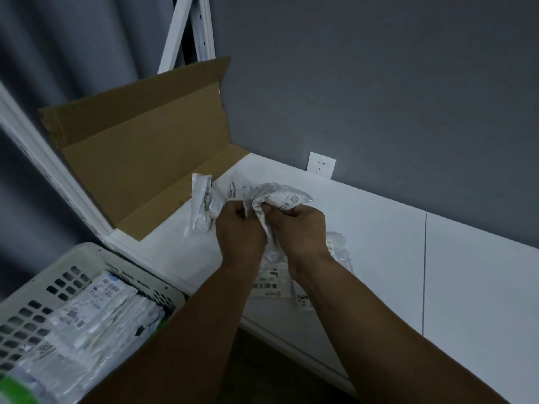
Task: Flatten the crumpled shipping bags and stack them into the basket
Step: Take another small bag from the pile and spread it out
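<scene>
We hold the crumpled bag (280, 196) above the white table (379, 243), left hand (240, 228) and right hand (302, 225) each curled tight on its folds, knuckles almost touching. The wad bulges on the far side of our fingers, so drawing the fists apart, left and right, should spread it. The basket (96, 253) sits near-left, closer to our left hand.

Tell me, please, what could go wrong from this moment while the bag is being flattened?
1. The left hand and right hand both grip the crumpled bag; pulling them apart hard might tear it.
2. The loose bags lie under the wrists near the front edge of the table; a forearm could sweep them off.
</scene>
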A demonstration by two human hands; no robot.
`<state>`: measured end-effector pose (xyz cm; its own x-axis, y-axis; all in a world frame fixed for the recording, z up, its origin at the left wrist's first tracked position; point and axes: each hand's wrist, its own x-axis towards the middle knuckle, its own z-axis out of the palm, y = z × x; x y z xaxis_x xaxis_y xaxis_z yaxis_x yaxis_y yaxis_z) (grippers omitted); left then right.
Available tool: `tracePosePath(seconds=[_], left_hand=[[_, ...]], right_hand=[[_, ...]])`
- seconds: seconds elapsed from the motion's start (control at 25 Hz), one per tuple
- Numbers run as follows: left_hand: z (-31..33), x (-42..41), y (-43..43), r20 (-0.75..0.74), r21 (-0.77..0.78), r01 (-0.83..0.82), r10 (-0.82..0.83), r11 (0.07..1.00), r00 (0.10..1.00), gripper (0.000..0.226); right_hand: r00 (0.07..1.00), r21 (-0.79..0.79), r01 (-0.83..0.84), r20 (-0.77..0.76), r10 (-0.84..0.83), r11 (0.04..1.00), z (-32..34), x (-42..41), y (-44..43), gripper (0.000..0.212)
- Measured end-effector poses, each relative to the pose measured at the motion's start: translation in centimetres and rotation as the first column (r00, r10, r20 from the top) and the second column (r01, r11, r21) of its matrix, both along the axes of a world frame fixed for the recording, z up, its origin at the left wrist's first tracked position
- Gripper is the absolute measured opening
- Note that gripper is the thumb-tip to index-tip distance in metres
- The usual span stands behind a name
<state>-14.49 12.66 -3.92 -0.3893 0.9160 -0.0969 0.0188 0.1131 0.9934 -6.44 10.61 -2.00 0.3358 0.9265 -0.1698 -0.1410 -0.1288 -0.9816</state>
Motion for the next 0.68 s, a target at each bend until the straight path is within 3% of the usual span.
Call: tracePosePath(seconds=[0.16, 0.28, 0.44, 0.68], left_hand=[[0.2, 0.4, -0.1, -0.003, 0.014, -0.009, 0.009, 1.000, 1.000, 0.022], [0.1, 0.4, 0.1, -0.030, 0.029, -0.030, 0.031, 0.999, 0.999, 0.017], [0.9, 0.6, -0.2, -0.020, 0.092, 0.006, -0.005, 0.996, 1.000, 0.020], [0.0, -0.5, 0.9, -0.035, -0.004, -0.083, 0.082, 0.997, 0.996, 0.036]], right_hand=[[0.995, -0.010, 0.058, 0.078, -0.057, 0.998, -0.4, -0.1, 0.2, 0.027], [0.998, 0.017, 0.018, 0.056, -0.019, 1.000, -0.1, -0.7, -0.3, 0.035], [0.999, 0.057, 0.048, 0.011, -0.049, 0.997, 0.2, 0.4, 0.0, 0.028], [0.998, -0.038, 0.055, -0.025, -0.056, 0.998, 1.5, 3.5, -0.1, 0.005]])
